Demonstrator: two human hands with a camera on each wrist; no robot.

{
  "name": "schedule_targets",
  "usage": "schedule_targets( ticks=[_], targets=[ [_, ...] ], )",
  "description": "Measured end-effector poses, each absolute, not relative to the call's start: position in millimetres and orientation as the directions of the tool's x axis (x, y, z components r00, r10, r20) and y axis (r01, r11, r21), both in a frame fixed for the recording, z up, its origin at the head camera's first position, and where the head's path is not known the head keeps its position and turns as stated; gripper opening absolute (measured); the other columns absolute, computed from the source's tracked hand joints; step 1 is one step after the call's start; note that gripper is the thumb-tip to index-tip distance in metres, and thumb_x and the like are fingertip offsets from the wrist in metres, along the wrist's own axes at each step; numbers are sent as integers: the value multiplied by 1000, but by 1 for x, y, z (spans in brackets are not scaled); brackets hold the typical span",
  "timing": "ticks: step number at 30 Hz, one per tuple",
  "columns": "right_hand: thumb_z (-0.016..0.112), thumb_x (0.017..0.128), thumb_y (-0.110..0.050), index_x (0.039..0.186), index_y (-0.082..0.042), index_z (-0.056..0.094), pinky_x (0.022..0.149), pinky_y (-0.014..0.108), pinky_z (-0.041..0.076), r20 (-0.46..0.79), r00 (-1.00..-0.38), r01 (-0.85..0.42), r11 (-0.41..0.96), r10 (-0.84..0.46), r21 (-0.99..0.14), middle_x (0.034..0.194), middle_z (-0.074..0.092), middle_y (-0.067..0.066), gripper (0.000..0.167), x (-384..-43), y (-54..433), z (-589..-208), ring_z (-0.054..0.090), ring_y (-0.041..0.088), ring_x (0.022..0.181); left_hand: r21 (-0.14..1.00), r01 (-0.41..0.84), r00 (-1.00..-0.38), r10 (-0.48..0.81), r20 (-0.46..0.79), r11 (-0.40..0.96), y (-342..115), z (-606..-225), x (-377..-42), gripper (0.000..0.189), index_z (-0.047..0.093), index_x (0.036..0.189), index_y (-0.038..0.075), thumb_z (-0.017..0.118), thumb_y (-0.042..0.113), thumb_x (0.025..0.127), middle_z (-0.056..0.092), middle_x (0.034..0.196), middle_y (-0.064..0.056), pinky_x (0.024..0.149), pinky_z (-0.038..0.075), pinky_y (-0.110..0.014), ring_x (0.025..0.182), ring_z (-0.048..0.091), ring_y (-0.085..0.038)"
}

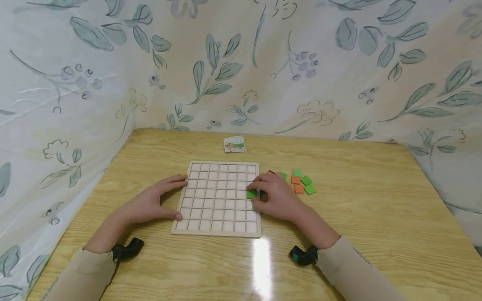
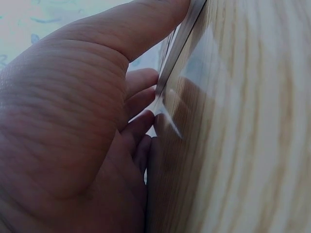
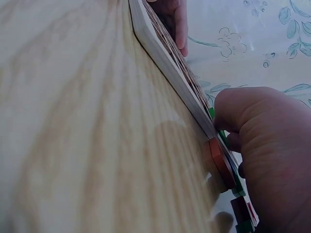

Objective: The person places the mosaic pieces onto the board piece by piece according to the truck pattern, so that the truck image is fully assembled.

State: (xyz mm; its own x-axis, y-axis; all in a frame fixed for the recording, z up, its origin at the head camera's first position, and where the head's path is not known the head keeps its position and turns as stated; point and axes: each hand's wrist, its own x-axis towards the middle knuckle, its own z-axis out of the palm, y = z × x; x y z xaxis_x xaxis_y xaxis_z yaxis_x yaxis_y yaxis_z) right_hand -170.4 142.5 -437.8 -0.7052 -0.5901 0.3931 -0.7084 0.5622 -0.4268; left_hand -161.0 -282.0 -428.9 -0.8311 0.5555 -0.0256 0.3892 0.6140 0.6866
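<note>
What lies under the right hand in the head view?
Partly showing under the right hand are a green tile at the right side of the board, a blue piece near it, and a red piece beyond the knuckles. Whatever else the hand covers cannot be seen.

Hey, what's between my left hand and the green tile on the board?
The head view shows only the grid board, its squares empty, between your left hand and the green tile.

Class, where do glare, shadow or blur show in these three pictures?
Head view: a bright glare streak on the table below the grid board; left wrist view: the left hand dark against a bright background; right wrist view: the right hand dim, table grain soft.
</note>
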Motion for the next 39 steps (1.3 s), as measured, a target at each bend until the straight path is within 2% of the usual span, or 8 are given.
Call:
schedule_targets(
  ticks=[9,14,19,26,29,34,36,39],
  targets=[
    [77,91,-15,113,-17,85,96,47,43,376,-717,-696,571,-587,-436,112,72,-3,23,-170,144,-438,60,14,93,693,384,-833,553,-26,610,-282,-430,-161,101,49,167,16,96,47,83,32,177,-3,125,19,-31,164,23,-38],
    [75,90,-12,111,-17,85,95,47,43,395,-708,-706,561,-586,-433,111,72,-3,24,-170,145,-439,61,14,92,697,383,-831,556,-27,606,-280,-428,-161,100,49,167,16,96,47,83,32,178,-2,123,17,-23,165,22,-37],
    [76,91,-12,112,-17,85,98,48,45,408,-699,-714,547,-587,-437,112,72,-3,23,-171,146,-439,62,15,95,699,384,-830,558,-25,603,-281,-428,-162,101,48,167,16,96,45,84,31,178,-3,123,17,-23,164,22,-38],
    [83,93,-20,110,-14,85,89,43,44,420,-697,-717,554,-581,-423,109,72,-2,18,-167,146,-436,63,16,96,677,389,-832,554,-32,624,-281,-426,-160,103,45,168,16,95,47,84,31,178,-5,126,23,-58,164,22,-39],
    [84,94,-21,110,-11,84,88,42,46,429,-697,-717,552,-574,-426,109,72,1,19,-164,149,-432,63,19,97,670,399,-830,557,-27,626,-279,-426,-160,102,45,169,15,95,48,85,31,178,-6,126,23,-60,164,22,-40],
    [81,97,-16,115,-6,82,93,47,50,438,-704,-710,545,-559,-446,111,76,3,21,-162,156,-430,65,21,94,650,423,-820,571,-21,631,-277,-425,-160,101,44,169,15,92,50,87,30,178,-5,126,23,-60,164,22,-38],
    [81,97,-16,117,-4,82,92,48,50,448,-705,-709,545,-549,-448,112,78,4,24,-162,160,-429,67,22,92,648,427,-819,573,-19,631,-277,-425,-159,101,44,169,15,92,51,88,30,178,-5,127,23,-55,164,22,-38],
    [83,95,-16,120,-2,82,93,51,52,468,-709,-705,554,-527,-444,112,80,6,29,-162,166,-427,72,26,100,644,429,-821,571,-15,634,-279,-426,-158,100,44,169,15,92,50,88,29,178,-4,128,22,-42,164,22,-38]
  ],
)
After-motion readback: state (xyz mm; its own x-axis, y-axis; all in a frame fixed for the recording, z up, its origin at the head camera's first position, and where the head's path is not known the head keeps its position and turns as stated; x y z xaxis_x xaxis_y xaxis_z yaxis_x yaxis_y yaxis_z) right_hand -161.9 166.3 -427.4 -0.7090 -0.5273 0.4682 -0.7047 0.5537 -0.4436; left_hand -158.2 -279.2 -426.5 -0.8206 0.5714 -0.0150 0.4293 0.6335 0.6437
